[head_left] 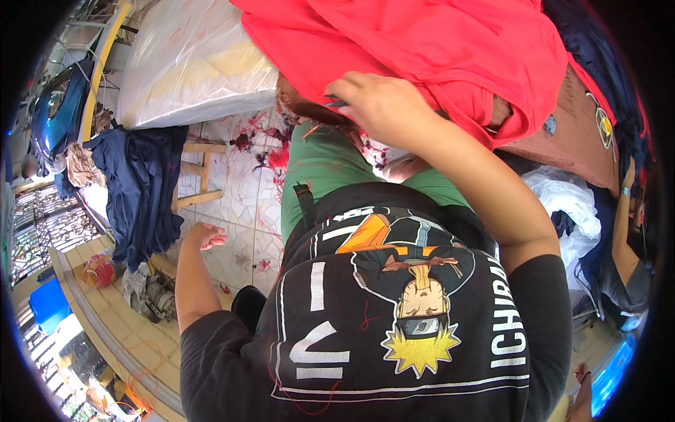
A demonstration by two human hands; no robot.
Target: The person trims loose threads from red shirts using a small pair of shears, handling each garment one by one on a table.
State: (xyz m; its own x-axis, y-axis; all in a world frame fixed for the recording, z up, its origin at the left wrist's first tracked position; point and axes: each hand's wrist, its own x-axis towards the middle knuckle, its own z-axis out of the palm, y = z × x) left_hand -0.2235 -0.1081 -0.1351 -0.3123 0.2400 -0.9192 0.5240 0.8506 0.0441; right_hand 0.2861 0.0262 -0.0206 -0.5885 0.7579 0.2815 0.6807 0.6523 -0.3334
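Resting on the red cloth (450,49) (heaped on the table ahead), the right hand (383,105) pinches its edge, fingers pressed together. Left hand (205,235) hangs free, fingers loosely curled, near the navy cloth (144,190).

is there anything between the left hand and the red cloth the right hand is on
Yes. The left hand hangs open, low at the person's side, while the right hand rests on the red cloth. The person's own torso in the black printed shirt lies between them.
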